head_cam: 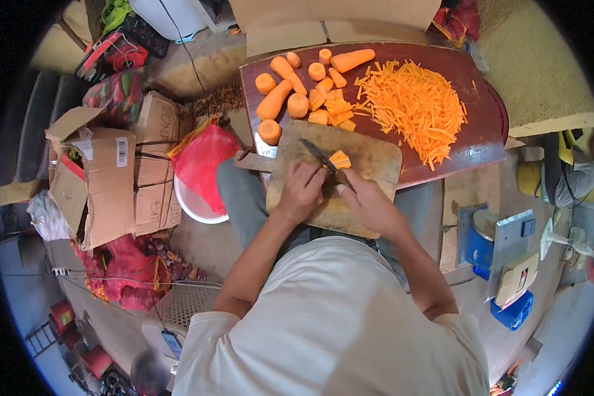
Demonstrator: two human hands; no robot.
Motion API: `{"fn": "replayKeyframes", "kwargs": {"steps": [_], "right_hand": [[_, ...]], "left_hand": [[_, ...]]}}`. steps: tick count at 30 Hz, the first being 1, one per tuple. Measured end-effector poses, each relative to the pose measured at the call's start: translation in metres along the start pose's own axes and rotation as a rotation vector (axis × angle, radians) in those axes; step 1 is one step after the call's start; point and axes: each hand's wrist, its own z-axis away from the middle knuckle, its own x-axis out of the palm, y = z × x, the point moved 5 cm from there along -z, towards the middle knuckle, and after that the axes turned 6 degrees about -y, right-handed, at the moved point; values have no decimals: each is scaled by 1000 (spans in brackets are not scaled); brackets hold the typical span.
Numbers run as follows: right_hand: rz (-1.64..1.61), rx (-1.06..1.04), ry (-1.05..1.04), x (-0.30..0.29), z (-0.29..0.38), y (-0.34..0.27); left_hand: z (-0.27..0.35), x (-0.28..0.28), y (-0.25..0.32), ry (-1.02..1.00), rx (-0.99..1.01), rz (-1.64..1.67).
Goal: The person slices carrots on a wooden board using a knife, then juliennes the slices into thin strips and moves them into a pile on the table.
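My right hand (369, 198) grips a kitchen knife (316, 152), its dark blade slanting up and left over the worn wooden cutting board (371, 148). Just right of the blade lies a small stack of carrot slices (340, 159). My left hand (304, 187) is on the board beside the knife, fingers curled; whether they hold a piece is hidden. Beyond the board, on the dark red tabletop (475, 143), are several peeled carrots (274, 100) and thick carrot chunks (298, 106). Carrot slabs (339, 106) lie near the board's far edge. To their right spreads a heap of carrot sticks (416, 109).
A cardboard sheet (336, 20) stands behind the table. At left are cardboard boxes (110, 183), a white basin (198, 210) with a red mesh sack (205, 166), and more red mesh sacks (128, 272). A blue container (477, 247) and a white fan (569, 241) are at right.
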Motion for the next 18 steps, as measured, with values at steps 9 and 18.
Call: {"fn": "replayKeyframes", "kwargs": {"steps": [9,18], "right_hand": [[-79,70,22,-29,13,-16],[-85,65,-44,-26,18,-19]], "left_hand": [[2,-2,1,9,-23,10],[3,0,-1,32,-34,-11]]}}
